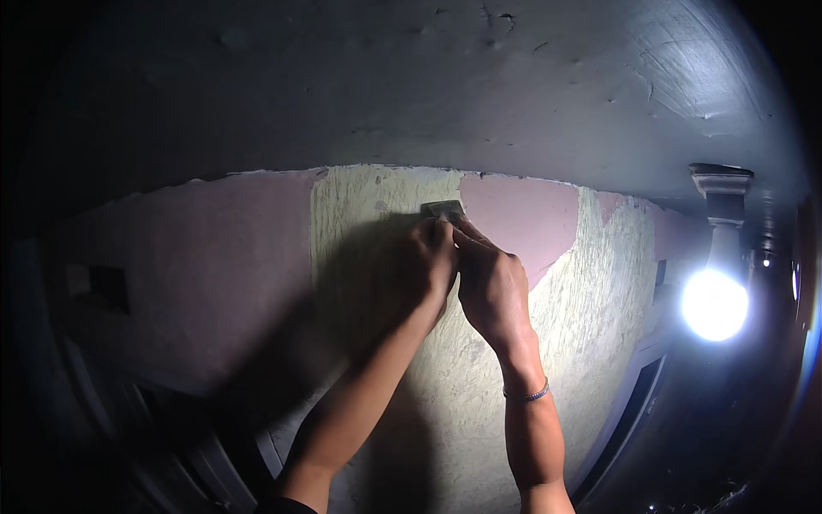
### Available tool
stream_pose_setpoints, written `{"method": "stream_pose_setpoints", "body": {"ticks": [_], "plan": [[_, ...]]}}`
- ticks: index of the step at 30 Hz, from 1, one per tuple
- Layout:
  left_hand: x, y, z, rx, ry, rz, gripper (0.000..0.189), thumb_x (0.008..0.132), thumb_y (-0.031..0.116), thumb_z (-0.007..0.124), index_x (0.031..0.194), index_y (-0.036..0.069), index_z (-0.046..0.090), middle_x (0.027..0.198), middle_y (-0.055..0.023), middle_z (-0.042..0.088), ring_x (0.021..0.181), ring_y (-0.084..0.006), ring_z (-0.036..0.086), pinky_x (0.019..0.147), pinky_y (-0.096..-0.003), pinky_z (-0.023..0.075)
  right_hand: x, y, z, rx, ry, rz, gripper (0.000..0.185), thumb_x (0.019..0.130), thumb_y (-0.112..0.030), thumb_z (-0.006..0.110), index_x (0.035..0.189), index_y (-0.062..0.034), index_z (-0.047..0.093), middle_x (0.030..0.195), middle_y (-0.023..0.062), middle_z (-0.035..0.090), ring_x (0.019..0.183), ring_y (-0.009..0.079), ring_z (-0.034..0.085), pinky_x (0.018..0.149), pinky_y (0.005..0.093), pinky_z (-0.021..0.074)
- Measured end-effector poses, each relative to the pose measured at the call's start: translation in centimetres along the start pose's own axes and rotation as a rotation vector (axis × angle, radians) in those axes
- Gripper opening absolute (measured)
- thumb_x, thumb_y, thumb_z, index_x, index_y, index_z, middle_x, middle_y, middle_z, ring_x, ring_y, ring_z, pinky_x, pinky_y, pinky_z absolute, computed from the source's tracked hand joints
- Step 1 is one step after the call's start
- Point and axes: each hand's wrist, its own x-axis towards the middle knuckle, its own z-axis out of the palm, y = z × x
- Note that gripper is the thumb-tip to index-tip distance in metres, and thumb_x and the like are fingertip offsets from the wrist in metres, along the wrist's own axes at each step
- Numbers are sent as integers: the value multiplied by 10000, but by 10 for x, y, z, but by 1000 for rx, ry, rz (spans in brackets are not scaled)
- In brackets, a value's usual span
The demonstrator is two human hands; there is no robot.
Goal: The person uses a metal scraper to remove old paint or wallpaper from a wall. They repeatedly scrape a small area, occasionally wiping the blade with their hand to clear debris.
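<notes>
Both arms reach up to a wall near its top edge. My left hand [431, 254] and my right hand [494, 276] meet on a small flat scraper blade [443, 208], their fingers closed around its lower part. Its handle, if any, is hidden by the fingers. The blade lies at the border between a scored pale-yellow wall surface [379, 193] and a patch of smooth pink coating [514, 218]. A beaded bracelet [528, 393] circles my right wrist.
A dark, blistered ceiling [385, 83] hangs just above. A lit bulb [715, 305] in a ceiling holder [722, 186] glows at the right. More pink coating [244, 270] covers the wall at left, near a dark recess [108, 288]. Door frames stand low on both sides.
</notes>
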Motion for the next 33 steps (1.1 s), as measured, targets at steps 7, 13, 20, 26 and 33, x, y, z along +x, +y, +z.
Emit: {"method": "stream_pose_setpoints", "body": {"ticks": [7, 13, 20, 26, 33], "plan": [[4, 4, 4, 91, 34, 32, 454, 1054, 387, 589, 990, -22, 777, 857, -265, 757, 792, -391, 761, 754, -501, 564, 8, 1, -1, 56, 76, -53, 415, 989, -59, 584, 1330, -161, 797, 1480, 121, 699, 1027, 452, 765, 909, 518, 628], [15, 7, 9, 157, 44, -68, 441, 1043, 380, 605, 992, -20, 783, 909, -288, 767, 857, -461, 763, 776, -518, 570, 16, 1, -1, 51, 72, -33, 395, 1007, -72, 593, 1339, -156, 790, 1483, 130, 695, 1066, 457, 754, 927, 515, 621], [6, 9, 1, 52, -80, -114, 437, 1043, 385, 625, 948, -13, 778, 870, -267, 769, 828, -449, 768, 764, -509, 573, 8, 4, -2, 34, 39, -28, 418, 995, -58, 600, 1360, -148, 782, 1463, 135, 711, 1068, 449, 760, 927, 500, 625], [19, 9, 11, 52, -42, -112, 407, 1038, 353, 642, 966, -23, 781, 913, -270, 780, 866, -412, 785, 785, -501, 577, 20, 6, -3, 63, 115, -85, 429, 981, -52, 609, 1356, -156, 790, 1466, 135, 706, 1059, 452, 760, 922, 495, 628], [-6, -1, 3, 26, 51, -24, 400, 1030, 341, 626, 959, -20, 782, 823, -226, 771, 745, -408, 764, 707, -486, 569, -4, 3, -3, 53, 52, -40, 477, 959, -19, 598, 1371, -168, 788, 1468, 149, 703, 1044, 446, 767, 921, 488, 630]]}}
